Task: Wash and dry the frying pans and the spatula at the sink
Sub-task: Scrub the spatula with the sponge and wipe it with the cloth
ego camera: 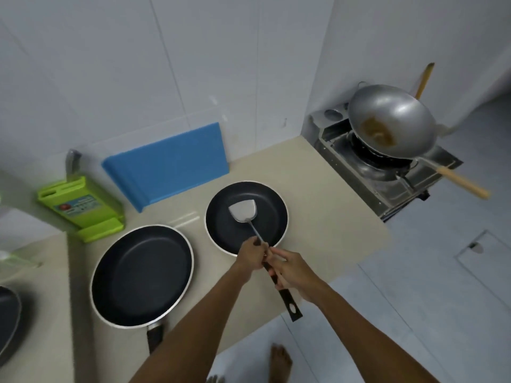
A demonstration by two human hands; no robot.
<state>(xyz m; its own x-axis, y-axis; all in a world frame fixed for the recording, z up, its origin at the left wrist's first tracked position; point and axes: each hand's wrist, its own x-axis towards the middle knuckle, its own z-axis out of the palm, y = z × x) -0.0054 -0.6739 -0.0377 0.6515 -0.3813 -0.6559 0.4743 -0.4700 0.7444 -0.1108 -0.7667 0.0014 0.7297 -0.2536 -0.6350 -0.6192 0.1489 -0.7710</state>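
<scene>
Here, left grip (253,255) clasping steel spatula (243,212), right grip (293,275) clasping flat black handle (289,302)

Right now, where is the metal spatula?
In the head view's centre, the silver metal spatula lies in the smaller black frying pan, right of the larger pan; the left hand grips its shaft.

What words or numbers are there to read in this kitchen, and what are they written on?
Label on the green knife holder: small print beside a red round mark, too blurred to read.
No other text shows anywhere in view.
</scene>
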